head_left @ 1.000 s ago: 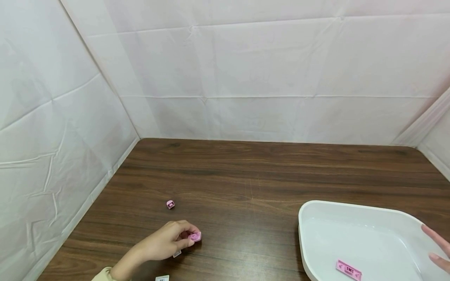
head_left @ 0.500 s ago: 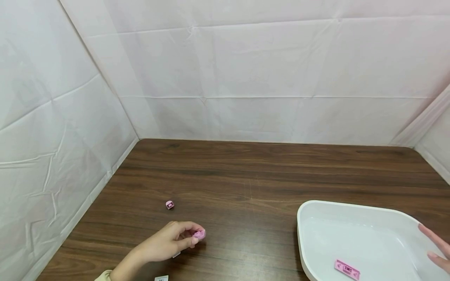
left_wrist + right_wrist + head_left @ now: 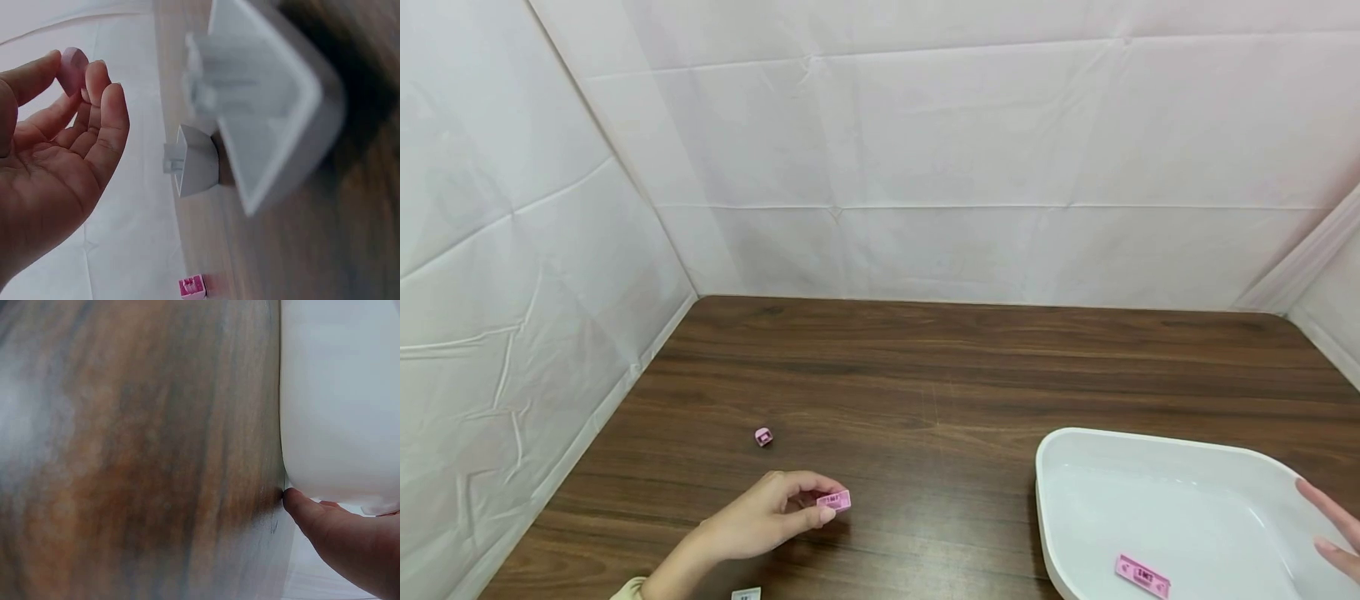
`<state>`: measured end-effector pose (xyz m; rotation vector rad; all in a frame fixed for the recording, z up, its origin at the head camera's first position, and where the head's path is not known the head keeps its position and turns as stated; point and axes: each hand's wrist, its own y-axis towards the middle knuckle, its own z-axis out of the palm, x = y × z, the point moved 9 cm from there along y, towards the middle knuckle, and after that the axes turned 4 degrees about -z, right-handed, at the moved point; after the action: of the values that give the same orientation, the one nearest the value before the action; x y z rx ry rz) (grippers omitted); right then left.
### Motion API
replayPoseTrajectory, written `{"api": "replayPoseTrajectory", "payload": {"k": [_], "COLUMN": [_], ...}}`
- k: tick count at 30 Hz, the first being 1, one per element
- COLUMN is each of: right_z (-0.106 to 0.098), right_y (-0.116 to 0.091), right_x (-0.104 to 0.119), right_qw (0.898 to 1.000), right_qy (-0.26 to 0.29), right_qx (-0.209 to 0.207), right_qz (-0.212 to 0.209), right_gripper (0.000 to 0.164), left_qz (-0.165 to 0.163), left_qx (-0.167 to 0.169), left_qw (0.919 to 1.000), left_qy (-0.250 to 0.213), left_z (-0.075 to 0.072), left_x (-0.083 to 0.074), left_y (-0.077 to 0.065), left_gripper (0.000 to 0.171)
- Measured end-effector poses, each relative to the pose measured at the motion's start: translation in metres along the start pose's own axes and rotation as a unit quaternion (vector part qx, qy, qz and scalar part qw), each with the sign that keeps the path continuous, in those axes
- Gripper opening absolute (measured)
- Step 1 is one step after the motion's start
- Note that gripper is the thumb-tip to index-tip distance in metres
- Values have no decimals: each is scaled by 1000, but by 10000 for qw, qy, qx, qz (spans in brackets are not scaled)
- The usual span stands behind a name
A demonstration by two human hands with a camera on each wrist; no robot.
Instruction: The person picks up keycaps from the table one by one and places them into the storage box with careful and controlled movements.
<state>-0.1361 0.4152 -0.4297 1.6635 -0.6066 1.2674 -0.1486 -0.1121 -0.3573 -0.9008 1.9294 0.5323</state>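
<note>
My left hand [image 3: 760,521] pinches a small pink keycap [image 3: 834,501] between thumb and fingertips, just over the table; the left wrist view shows the same pink keycap [image 3: 73,70] with the other fingers loosely bent. Upside down near that hand lie two white keycaps, a large close one [image 3: 269,94] and a smaller one [image 3: 199,162], stems showing. My right hand [image 3: 1336,533], partly out of frame, rests with extended fingers against the right side of a white tray [image 3: 1150,438]. Inside the tray lies a long pink keycap [image 3: 1142,577].
Another small pink keycap [image 3: 763,437] lies beyond the left hand on the dark wooden table [image 3: 925,367]. One white keycap [image 3: 746,594] is cut off by the bottom edge of the head view. White cloth [image 3: 925,150] hangs behind and at both sides.
My left hand has moved slightly right with the pink keycap, which has turned a little in the fingers. The right hand and tray have stayed put.
</note>
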Motion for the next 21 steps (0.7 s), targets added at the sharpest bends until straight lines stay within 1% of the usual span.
{"api": "replayPoseTrajectory", "payload": {"k": [2,7,10,13,16,17,21], "right_z": [2,4,5,6,6,6,7], "right_y": [1,3,3,3,3,3,4], "right_x": [3,8,9,8,6,5,6], "right_qw": [9999,9986,9987,9994,9990,9993,9995], "right_qy": [-35,-439,-333,66,317,287,-31], "right_qx": [18,-115,-85,26,100,79,2], "right_qz": [-92,-284,-386,-353,-287,-246,-326], "right_gripper": [70,71,72,70,71,71,72], "left_qz": [8,36,98,155,210,215,309], "left_qx": [0,-20,-30,-44,-32,-18,27], "left_qw": [10000,10000,9999,9999,9998,9998,9995], "left_qy": [-2,5,6,12,0,-33,-47], "left_z": [1,4,6,7,9,10,13], "left_x": [0,-3,-5,-7,-8,-8,-10], "left_y": [1,5,7,10,14,15,18], "left_gripper": [26,27,27,26,26,25,25]}}
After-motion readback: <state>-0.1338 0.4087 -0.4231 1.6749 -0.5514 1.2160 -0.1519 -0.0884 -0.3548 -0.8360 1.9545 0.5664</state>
